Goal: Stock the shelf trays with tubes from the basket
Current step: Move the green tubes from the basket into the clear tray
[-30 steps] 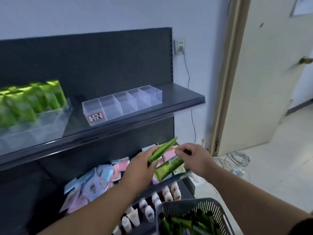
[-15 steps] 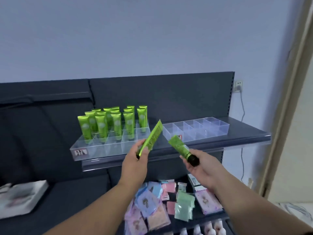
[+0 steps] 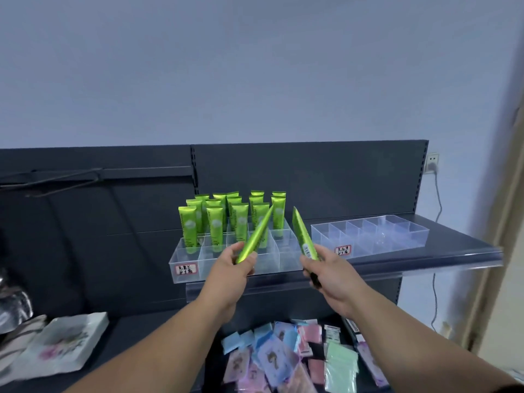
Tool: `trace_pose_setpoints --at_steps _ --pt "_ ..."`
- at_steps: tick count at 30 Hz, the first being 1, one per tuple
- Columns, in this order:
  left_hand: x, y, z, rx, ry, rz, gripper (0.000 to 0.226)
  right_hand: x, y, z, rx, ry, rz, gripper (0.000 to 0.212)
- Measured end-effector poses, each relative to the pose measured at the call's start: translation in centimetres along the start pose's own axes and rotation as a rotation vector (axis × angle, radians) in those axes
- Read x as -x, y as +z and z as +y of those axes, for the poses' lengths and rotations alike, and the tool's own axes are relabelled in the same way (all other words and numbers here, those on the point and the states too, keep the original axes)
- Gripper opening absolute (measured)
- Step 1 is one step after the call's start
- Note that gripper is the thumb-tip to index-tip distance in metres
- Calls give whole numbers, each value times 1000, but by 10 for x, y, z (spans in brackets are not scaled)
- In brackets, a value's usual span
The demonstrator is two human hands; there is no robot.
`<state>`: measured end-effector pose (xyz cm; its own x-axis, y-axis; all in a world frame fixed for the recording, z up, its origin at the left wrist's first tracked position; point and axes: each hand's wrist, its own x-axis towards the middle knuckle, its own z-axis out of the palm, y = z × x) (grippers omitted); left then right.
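Dark shelf [image 3: 425, 251] up front, gripping a green tube [image 3: 256, 236] in the left hand [image 3: 229, 268], second tube [image 3: 302, 234] in the right hand [image 3: 331, 270] — both tilted before the part-filled tray [image 3: 287, 259], empty tray [image 3: 382, 236] just beside.

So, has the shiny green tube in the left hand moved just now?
Yes. The shiny green tube in the left hand has risen and shifted left, now overlapping the half-filled clear plastic tray.
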<state>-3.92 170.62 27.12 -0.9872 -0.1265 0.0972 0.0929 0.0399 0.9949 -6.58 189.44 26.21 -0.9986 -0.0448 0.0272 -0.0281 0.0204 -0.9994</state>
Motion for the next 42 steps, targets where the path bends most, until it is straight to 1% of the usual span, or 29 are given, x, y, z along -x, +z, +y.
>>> trace_pose_setpoints --at_steps 1,2,4,6,8,10,12,14,16,18,20,23,26,28,29,30,32,33,36,39,42 --pt "-4 1 -1 0 -4 -10 33 -5 1 -3 33 -1 32 15" --pt "-8 2 -2 1 -4 -14 34 -11 3 -5 40 3 67 20" --pt "-18 5 0 5 3 -6 39 -25 3 -10 -8 31 130 32" --pt "-30 9 4 25 23 11 38 -39 2 -15 -81 46 160 33" --pt "-42 16 10 76 40 41 33 -55 0 -19 -148 27 135 27" --pt "-58 23 16 120 43 68 27 -73 -3 -23 -163 -14 70 19" --pt "-75 28 20 154 42 94 28 -92 -5 -26 -163 -46 32 14" --pt "-93 32 21 194 49 121 27 -113 -8 -27 -167 -55 37 12" --pt "-108 35 21 206 57 136 33 -135 -11 -26 -111 -77 37 7" --pt "-120 39 22 171 58 137 42 -153 -13 -26 -75 -111 18 15" --pt "-129 42 24 124 60 139 45 -168 -13 -27 -66 -154 -7 21" --pt "-138 48 27 50 88 167 38 -183 -12 -31 21 -226 -36 19" --pt "-145 55 26 12 107 182 14 -199 -14 -28 130 -272 -72 8" --pt "-149 58 23 0 113 194 8 -210 -14 -21 227 -279 -92 14" --pt "-150 59 22 -9 120 203 13 -215 -15 -17 274 -275 -101 20" --pt "-151 59 20 -22 130 211 24 -220 -15 -13 313 -268 -109 24" --pt "-151 59 16 -75 125 230 54 -227 -15 -5 380 -251 -130 25" --pt "-152 58 14 -105 114 236 61 -228 -15 -1 413 -248 -139 26" --pt "-152 56 8 -172 82 231 63 -231 -14 7 491 -252 -154 34" --pt "-153 54 6 -244 68 218 65 -233 -15 6 474 -246 -142 26" --pt "-157 55 3 -257 80 189 66 -230 -20 1 444 -247 -135 21"
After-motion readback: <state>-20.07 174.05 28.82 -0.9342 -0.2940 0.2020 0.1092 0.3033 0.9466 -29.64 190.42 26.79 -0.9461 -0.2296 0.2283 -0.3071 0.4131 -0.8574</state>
